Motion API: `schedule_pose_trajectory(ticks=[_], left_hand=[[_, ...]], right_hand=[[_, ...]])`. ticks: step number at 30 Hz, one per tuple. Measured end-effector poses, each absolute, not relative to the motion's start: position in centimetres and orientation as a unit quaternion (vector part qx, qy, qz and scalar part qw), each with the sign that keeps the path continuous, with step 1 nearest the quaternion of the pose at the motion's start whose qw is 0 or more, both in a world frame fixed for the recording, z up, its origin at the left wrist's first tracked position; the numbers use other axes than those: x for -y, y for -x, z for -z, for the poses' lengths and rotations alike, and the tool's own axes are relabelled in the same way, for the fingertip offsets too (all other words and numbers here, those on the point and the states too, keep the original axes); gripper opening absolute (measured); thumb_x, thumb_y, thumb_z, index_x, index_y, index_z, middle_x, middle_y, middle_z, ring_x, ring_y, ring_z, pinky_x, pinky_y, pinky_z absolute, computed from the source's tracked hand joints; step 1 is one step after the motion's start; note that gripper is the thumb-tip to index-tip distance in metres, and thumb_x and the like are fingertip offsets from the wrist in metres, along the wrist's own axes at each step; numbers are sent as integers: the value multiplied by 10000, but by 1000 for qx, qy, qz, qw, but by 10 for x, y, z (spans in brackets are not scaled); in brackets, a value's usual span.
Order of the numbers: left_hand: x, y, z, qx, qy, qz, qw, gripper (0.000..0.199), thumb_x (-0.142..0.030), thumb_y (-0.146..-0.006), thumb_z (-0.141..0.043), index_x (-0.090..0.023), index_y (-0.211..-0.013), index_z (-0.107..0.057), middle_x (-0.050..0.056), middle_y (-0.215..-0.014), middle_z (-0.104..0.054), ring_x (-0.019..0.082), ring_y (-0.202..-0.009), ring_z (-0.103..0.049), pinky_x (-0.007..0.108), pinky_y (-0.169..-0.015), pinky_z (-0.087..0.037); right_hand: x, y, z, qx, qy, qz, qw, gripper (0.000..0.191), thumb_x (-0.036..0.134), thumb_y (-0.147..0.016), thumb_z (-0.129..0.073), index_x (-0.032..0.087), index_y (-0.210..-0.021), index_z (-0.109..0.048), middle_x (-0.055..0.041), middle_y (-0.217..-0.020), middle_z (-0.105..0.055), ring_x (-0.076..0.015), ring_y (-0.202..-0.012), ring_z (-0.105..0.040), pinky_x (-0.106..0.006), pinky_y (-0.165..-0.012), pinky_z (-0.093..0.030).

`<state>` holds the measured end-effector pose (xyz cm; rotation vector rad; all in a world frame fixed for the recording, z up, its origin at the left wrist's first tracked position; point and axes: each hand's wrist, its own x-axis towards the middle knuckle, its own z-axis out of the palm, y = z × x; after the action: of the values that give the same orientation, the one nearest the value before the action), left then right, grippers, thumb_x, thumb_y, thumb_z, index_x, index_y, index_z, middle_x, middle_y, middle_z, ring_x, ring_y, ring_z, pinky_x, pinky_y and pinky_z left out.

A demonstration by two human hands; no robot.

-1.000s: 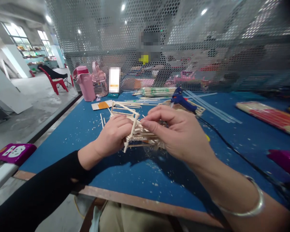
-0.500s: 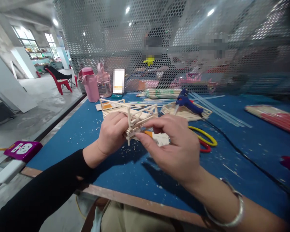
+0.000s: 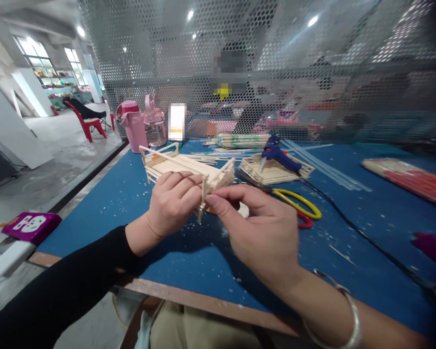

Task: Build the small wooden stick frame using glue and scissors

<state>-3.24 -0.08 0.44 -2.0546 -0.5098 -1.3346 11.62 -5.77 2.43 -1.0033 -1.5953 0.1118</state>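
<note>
A small model bed [image 3: 189, 166] made of pale wooden sticks is held tilted above the blue table. My left hand [image 3: 176, 198] is closed around its near side. With thumb and forefinger together, my right hand [image 3: 257, 218] pinches at the bed's near right end; whether a loose bit sits between those fingertips is hidden. Behind my right hand lie scissors [image 3: 301, 202] with yellow and red handles. A blue glue gun [image 3: 281, 157] rests on a second stick frame [image 3: 290, 172] farther back.
Bundled sticks [image 3: 240, 140] and clear glue sticks [image 3: 318, 165] lie at the back. A packet of sticks [image 3: 407, 179] is at right. A pink flask [image 3: 134, 126], a bottle [image 3: 155, 126] and a phone [image 3: 177, 121] stand back left. A purple power strip [image 3: 32, 227] sits at the left edge.
The bed has turned in my hands, showing more of its slatted top. My right fingertips have closed in on its near right end, nearer my left hand.
</note>
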Motion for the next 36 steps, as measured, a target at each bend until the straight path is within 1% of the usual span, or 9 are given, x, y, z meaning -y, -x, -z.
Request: schedule_pose_trajectory(ticks=[4, 9, 12, 16, 18, 22, 26, 30, 36], left_hand=[[0, 31, -3, 194, 784, 506, 304, 187, -164, -926, -494, -165, -761, -582, 59, -836, -737, 174, -772, -622, 297, -667, -458], [-3, 32, -3, 217, 774, 522, 284, 211, -145, -913, -476, -171, -732, -582, 59, -754, -709, 172, -716, -596, 295, -661, -462], [-7, 35, -1, 245, 769, 518, 282, 220, -124, -891, -466, -175, -705, -572, 58, -692, -675, 174, -658, -568, 292, -619, -444], [-9, 35, 1, 261, 768, 521, 264, 179, -124, -881, -486, -173, -745, -590, 47, -693, -676, 166, -659, -582, 279, -614, -451], [-7, 32, 2, 251, 777, 522, 247, 142, -157, -886, -518, -171, -771, -599, 36, -678, -671, 160, -643, -583, 274, -606, -456], [2, 25, 2, 229, 792, 523, 217, 185, -208, -920, -495, -167, -766, -588, 46, -686, -673, 159, -641, -589, 276, -609, -463], [7, 24, -1, 209, 796, 522, 224, 196, -214, -928, -497, -169, -753, -572, 53, -702, -681, 162, -655, -588, 281, -627, -455], [9, 25, -3, 197, 796, 519, 241, 222, -226, -934, -500, -171, -728, -562, 41, -669, -663, 152, -623, -558, 274, -607, -425], [9, 23, -2, 184, 803, 514, 237, 223, -180, -933, -477, -174, -726, -559, 38, -673, -674, 155, -630, -561, 283, -614, -425]], right_hand=[[57, -117, -27, 700, 418, -91, 572, 96, 197, -818, -629, 209, -724, -642, 24, -657, -675, -121, -591, -587, -271, -588, -458], [64, -120, -31, 797, 312, 77, 512, 118, 150, -828, -598, 202, -727, -564, 27, -628, -631, -114, -581, -553, -324, -685, -416], [64, -124, -31, 832, 231, 133, 486, 92, 157, -827, -587, 214, -761, -558, 37, -616, -633, -118, -565, -550, -345, -704, -402], [47, -134, -30, 759, 293, 135, 566, 102, 160, -841, -594, 241, -782, -572, 21, -661, -643, -138, -614, -574, -342, -677, -427], [36, -139, -31, 739, 315, 139, 579, 81, 169, -826, -631, 246, -841, -609, 1, -731, -664, -157, -690, -607, -332, -665, -451], [28, -144, -32, 789, 270, 153, 530, 139, 220, -792, -695, 248, -927, -679, -29, -860, -694, -180, -802, -642, -339, -699, -487], [33, -142, -33, 792, 260, 124, 538, 134, 184, -783, -699, 251, -898, -717, -25, -820, -683, -154, -733, -623, -314, -648, -495], [37, -143, -36, 799, 252, 80, 540, 171, 124, -807, -633, 262, -862, -719, -13, -806, -695, -143, -707, -631, -294, -615, -502], [41, -139, -38, 796, 264, 156, 522, 130, 144, -836, -576, 243, -796, -651, -12, -774, -692, -159, -705, -623, -322, -647, -472]])
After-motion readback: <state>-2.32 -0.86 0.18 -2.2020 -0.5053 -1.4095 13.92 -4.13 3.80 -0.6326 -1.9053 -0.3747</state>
